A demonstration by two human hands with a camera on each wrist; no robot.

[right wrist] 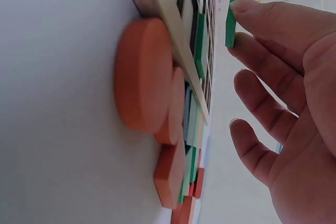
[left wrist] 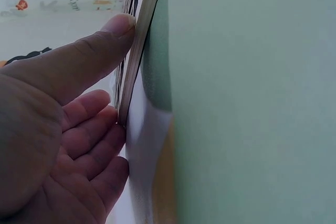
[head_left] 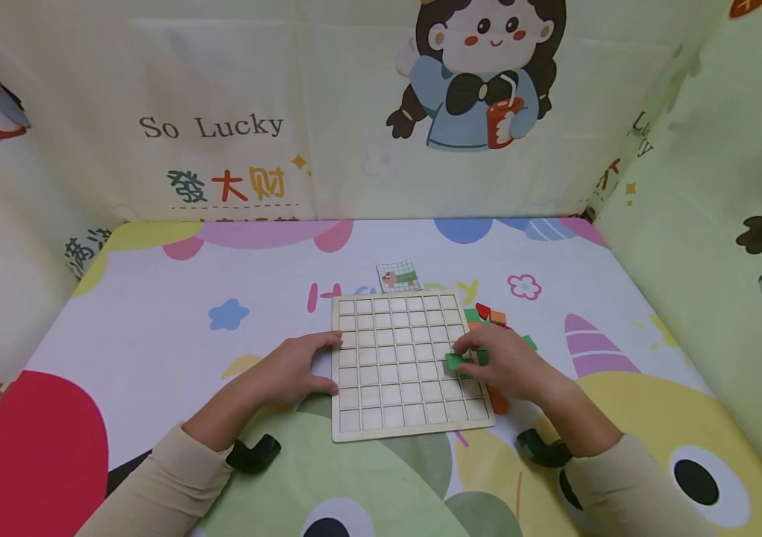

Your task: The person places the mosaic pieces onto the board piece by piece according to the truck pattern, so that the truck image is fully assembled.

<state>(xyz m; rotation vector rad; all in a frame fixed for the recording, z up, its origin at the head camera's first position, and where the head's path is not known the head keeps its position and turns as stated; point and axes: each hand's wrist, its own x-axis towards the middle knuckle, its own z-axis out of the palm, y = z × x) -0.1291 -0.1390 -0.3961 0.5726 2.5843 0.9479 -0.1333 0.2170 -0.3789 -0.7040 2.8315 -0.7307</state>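
Observation:
My right hand (head_left: 508,362) is over the right side of a wooden grid board (head_left: 413,435), pinching a small green tile (right wrist: 232,18) between thumb and fingertip. The tile is held up on edge in the right wrist view, while the other fingers are loosely bent. A second green tile (right wrist: 200,45) lies on the grid near the board's edge. At the left edge of the board, my left hand (head_left: 297,365) rests with its thumb (left wrist: 118,27) against the rim and its fingers relaxed beside it.
Loose orange pieces (right wrist: 142,74), along with red and green ones, lie beside the board's right edge, partly behind the right hand. Beyond the board's far edge lies a small picture card (head_left: 399,276) with a coloured grid pattern. A patterned cloth (head_left: 153,321) covers the table.

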